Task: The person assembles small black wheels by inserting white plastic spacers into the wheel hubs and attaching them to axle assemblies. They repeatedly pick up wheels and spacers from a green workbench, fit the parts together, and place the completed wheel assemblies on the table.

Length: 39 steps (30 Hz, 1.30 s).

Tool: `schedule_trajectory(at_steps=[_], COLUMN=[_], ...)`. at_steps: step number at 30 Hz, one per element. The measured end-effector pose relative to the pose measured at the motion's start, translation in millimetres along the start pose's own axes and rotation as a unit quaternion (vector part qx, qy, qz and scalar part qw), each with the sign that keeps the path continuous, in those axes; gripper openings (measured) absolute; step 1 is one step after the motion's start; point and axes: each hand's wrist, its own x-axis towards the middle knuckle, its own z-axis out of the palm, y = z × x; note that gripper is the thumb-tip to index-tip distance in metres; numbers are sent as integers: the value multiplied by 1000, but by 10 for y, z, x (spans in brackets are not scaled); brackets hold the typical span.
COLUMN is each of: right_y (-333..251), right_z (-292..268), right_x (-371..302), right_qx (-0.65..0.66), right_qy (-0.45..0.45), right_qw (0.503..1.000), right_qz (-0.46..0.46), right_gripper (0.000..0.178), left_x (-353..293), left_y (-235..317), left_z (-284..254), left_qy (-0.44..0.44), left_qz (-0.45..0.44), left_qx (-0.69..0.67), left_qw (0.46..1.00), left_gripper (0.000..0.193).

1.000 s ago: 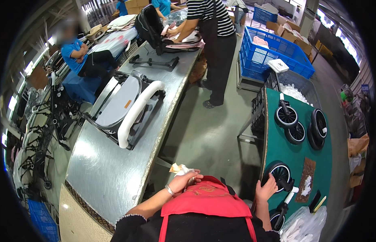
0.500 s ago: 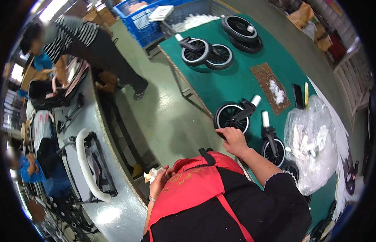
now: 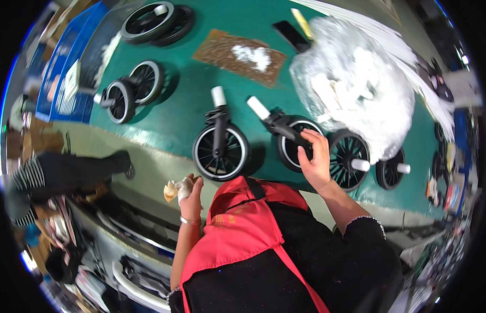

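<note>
My left hand [image 3: 191, 197] is closed around a crumpled off-white wad with a tan end [image 3: 172, 191], held off the near edge of the green table. My right hand [image 3: 317, 159] reaches over a black caster wheel with a fork and white stem sleeve [image 3: 294, 140]; its fingers are apart, and whether they touch the wheel I cannot tell. Left of it a similar caster wheel [image 3: 220, 151] lies with its white-sleeved stem pointing away from me. On the right are a larger spoked wheel with a white hub sleeve [image 3: 349, 159] and a smaller wheel [image 3: 390, 170].
The green table [image 3: 185, 112] carries more wheels [image 3: 149, 23] at the back left, a brown board with white matter [image 3: 238, 55], a black phone-like slab [image 3: 291, 36] and a clear plastic bag [image 3: 358, 83]. A blue crate [image 3: 70, 57] and a co-worker [image 3: 70, 175] are at left.
My view has turned right toward the green table. My right hand has gone from the left caster wheel to the one beside it. The left hand still holds the wad.
</note>
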Motion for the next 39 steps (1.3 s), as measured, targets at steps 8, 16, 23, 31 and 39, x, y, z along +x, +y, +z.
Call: schedule_trajectory(at_steps=[8,16,23,31,39], right_y=[-22,-146,-326,-718,-1354], right_z=[-70,-19,163,767,1647], right_x=[-769,-1000,-801,121,507], right_qx=[-150,-132,-90,76,194], right_qy=[-45,-96,-60,-182,-353], right_qw=[986,985,994,963,866], right_qz=[60,64,13,-182,-297], right_gripper=[43,32,20,14,16], left_x=[903,806,717,155,-1286], left_y=[-95,24,325,-705,-1658], left_z=[337,852,834,-41,-699], left_qy=[2,-62,-94,48,236], left_qz=[339,415,279,65,-232], left_qx=[513,614,528,385,192], left_qw=[789,669,797,919,924], left_gripper=[55,66,52,48,54])
